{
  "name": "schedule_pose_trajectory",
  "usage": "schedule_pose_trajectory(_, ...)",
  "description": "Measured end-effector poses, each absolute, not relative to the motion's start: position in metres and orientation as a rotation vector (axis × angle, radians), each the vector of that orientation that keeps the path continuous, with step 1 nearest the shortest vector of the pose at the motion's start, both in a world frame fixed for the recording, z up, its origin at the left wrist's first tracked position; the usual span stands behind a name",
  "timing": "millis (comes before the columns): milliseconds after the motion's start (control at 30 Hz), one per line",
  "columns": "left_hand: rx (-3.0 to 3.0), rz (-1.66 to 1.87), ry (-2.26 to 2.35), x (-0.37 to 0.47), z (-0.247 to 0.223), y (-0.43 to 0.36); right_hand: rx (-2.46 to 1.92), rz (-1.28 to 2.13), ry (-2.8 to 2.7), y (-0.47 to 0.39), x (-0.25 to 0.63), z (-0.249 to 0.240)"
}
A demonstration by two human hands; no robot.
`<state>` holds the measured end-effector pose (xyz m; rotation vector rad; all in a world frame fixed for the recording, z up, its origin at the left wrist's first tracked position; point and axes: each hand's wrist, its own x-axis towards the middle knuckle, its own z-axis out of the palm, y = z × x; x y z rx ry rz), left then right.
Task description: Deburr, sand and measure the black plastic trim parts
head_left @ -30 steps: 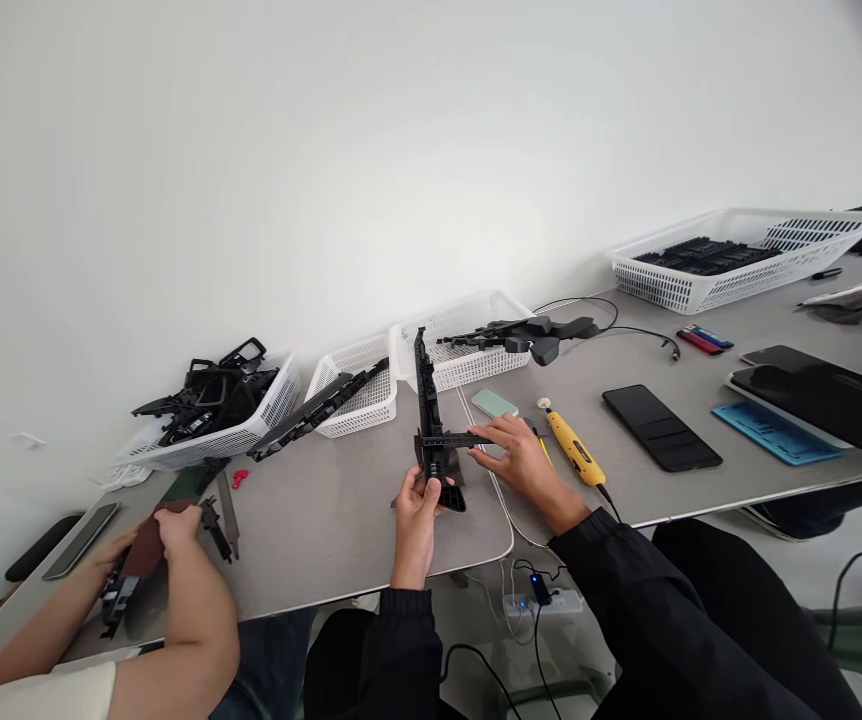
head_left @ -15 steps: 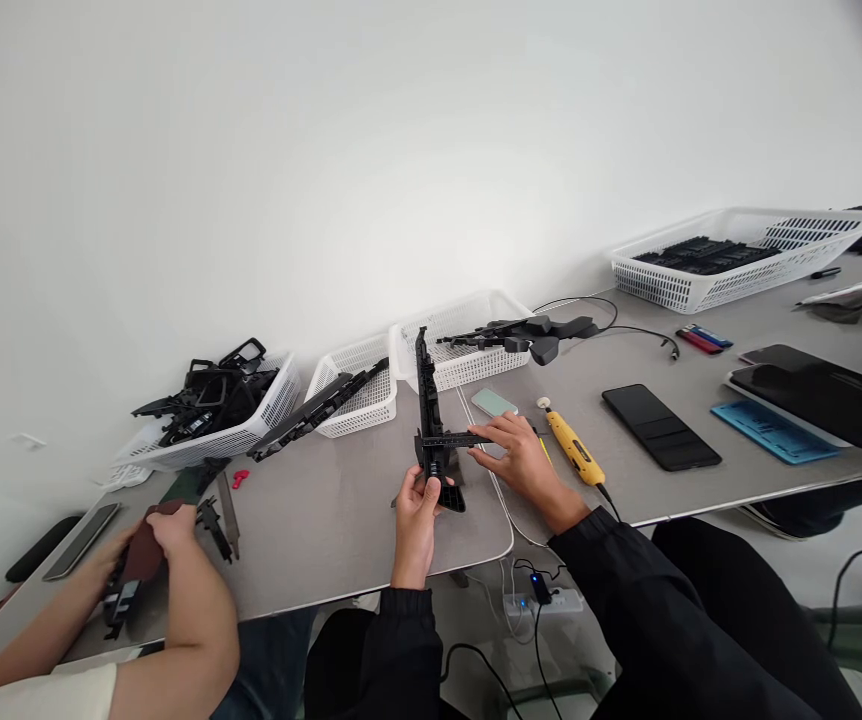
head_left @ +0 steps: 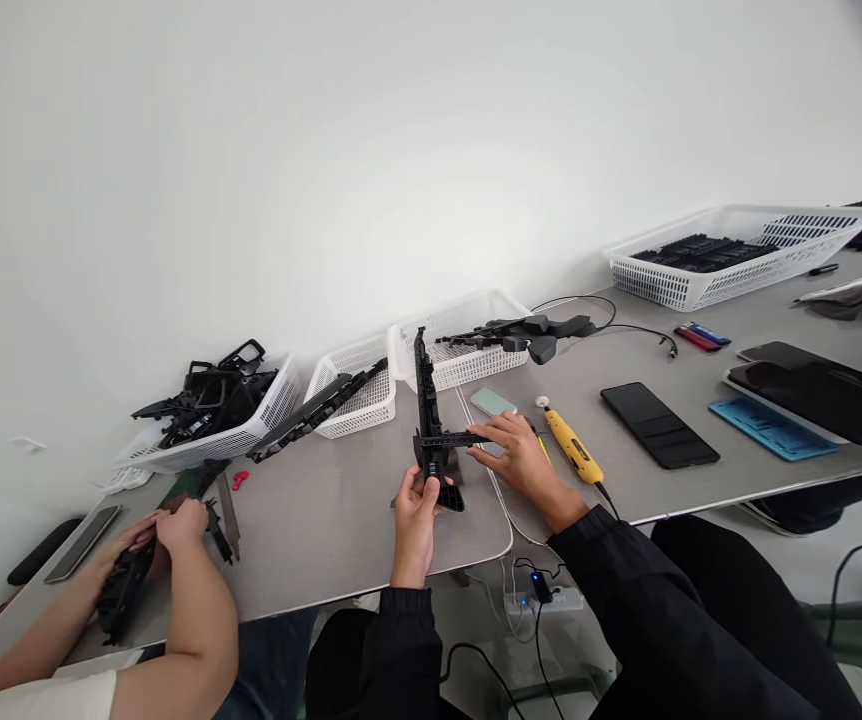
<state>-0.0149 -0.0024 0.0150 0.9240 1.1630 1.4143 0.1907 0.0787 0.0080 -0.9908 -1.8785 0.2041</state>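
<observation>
My left hand (head_left: 417,515) is closed around the lower end of a long black plastic part (head_left: 428,400), which stands almost upright over the table's front edge. In my right hand (head_left: 517,455) is a black caliper (head_left: 455,440), pinched between thumb and fingers. The caliper lies crosswise against the part, just above my left thumb; whether its jaws press on the plastic I cannot tell. Right of my right hand lies a yellow rotary tool (head_left: 573,445) with a white round tip. A pale green phone-like slab (head_left: 493,402) rests behind that hand.
White baskets hold black parts: one at left (head_left: 277,410), a small one (head_left: 360,425), a middle one (head_left: 461,375), one at right (head_left: 690,295). A co-worker's hands (head_left: 168,525) grip another black part (head_left: 127,595). A dark phone (head_left: 660,425) and blue tray (head_left: 772,430) lie rightward.
My hands, the caliper and the part stay almost still. At left, the co-worker's hands have come closer together and the black part they hold has turned.
</observation>
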Motion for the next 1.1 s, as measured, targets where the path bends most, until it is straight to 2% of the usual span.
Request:
schedule_pose_trajectory(900, 0.901, 1.440, 1.163, -0.0137, 0.0156, -0.0017, -0.995, 0.189, -1.882, 0.0784, 0.1905, 0.0086)
schedule_pose_trajectory(1100, 0.944, 1.417, 1.182, -0.0152, 0.0146, -0.0019, -1.130, 0.228, -1.647, 0.0764, 0.1892, 0.0093)
